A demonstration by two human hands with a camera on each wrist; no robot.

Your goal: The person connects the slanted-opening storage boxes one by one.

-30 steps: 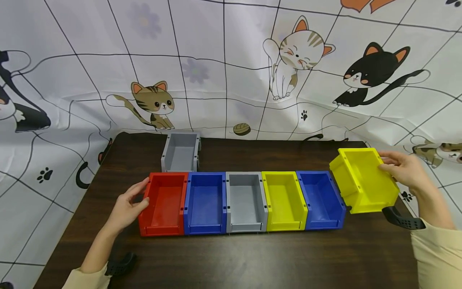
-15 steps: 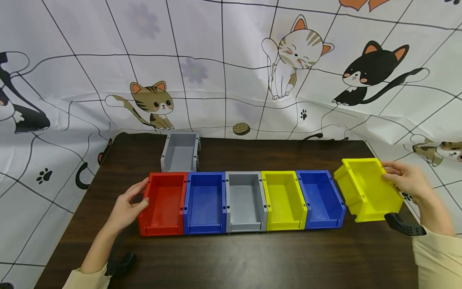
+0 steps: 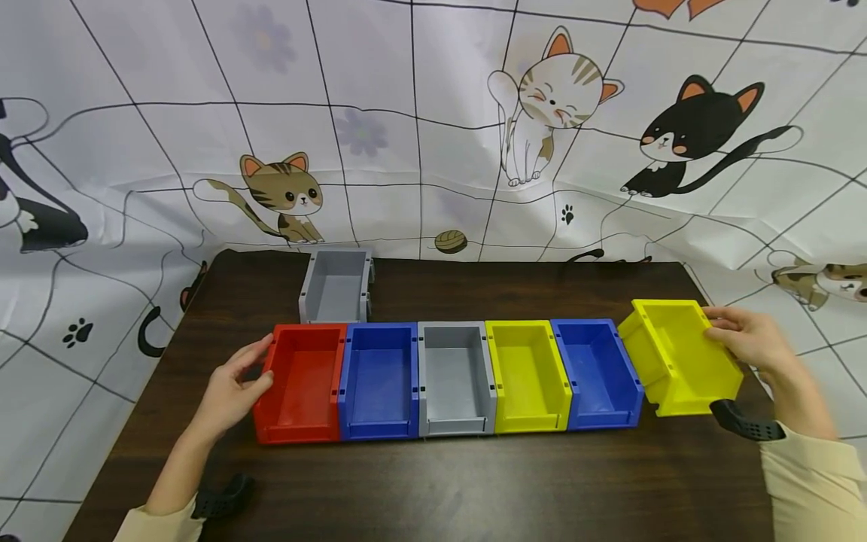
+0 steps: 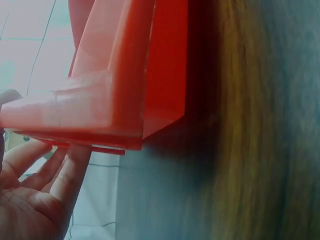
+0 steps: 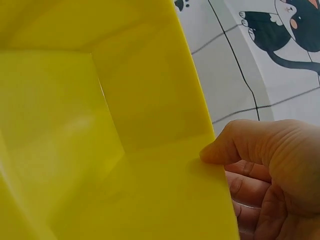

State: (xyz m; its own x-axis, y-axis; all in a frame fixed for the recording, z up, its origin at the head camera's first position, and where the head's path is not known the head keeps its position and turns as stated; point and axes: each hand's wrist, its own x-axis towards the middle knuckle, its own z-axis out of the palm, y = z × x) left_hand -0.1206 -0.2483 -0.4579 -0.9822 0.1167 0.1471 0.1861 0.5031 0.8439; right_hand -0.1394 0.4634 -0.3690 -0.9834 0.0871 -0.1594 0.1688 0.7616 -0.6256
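In the head view, my left hand (image 3: 226, 395) holds the left wall of a red storage bin (image 3: 302, 388). The left wrist view shows its fingers along the outside of the red bin, with the thumb at the rim. My right hand (image 3: 755, 342) pinches the right wall of a yellow storage bin (image 3: 694, 354). In the right wrist view the thumb (image 5: 220, 147) presses inside that wall and the fingers lie outside. This yellow bin is tilted, close beside the right-hand blue bin (image 3: 599, 376). Whether its underside touches the table cannot be told.
Between the red bin and the right-hand blue bin stand another blue bin (image 3: 381, 384), a grey bin (image 3: 457, 380) and a second yellow bin (image 3: 528, 376), side by side. Behind the row is another grey bin (image 3: 336, 286). A cat-print cloth (image 3: 379, 150) hangs behind the dark table (image 3: 433, 482).
My right hand has lowered the yellow bin and drawn it nearer the front, first slightly rightward, then back left toward the blue bin. My left hand stays on the red bin.
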